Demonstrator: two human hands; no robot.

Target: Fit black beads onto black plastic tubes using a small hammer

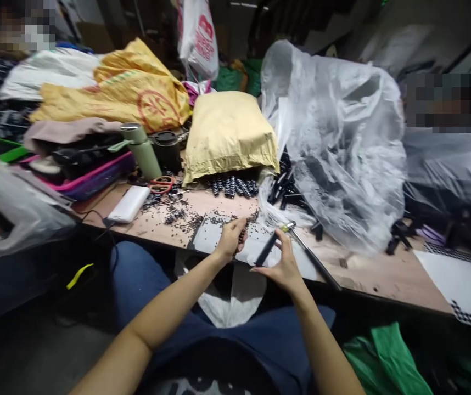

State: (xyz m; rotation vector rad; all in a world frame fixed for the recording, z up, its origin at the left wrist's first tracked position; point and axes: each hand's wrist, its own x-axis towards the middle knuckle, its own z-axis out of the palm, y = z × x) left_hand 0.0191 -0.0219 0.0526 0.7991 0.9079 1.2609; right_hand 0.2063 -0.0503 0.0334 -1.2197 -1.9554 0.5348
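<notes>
My left hand (232,238) is closed over the white sheet (208,233) at the table's front edge, around small dark pieces that are too small to make out well. To its right, my right hand (284,262) holds a black stick-like part (265,250) between thumb and fingers, tilted over the sheet. Beside that hand lies a hammer-like tool (315,259) with a dark handle; its metal head is near my fingertips. Many tiny dark beads (186,226) are scattered left of the sheet and on it.
A yellow sack (231,131) stands behind, with ridged black parts (231,186) before it. A large clear plastic bag (342,137) stands at the right. Further left are a white power bank (129,204), red-handled scissors (162,184), a green flask (143,151) and a purple basket (91,178).
</notes>
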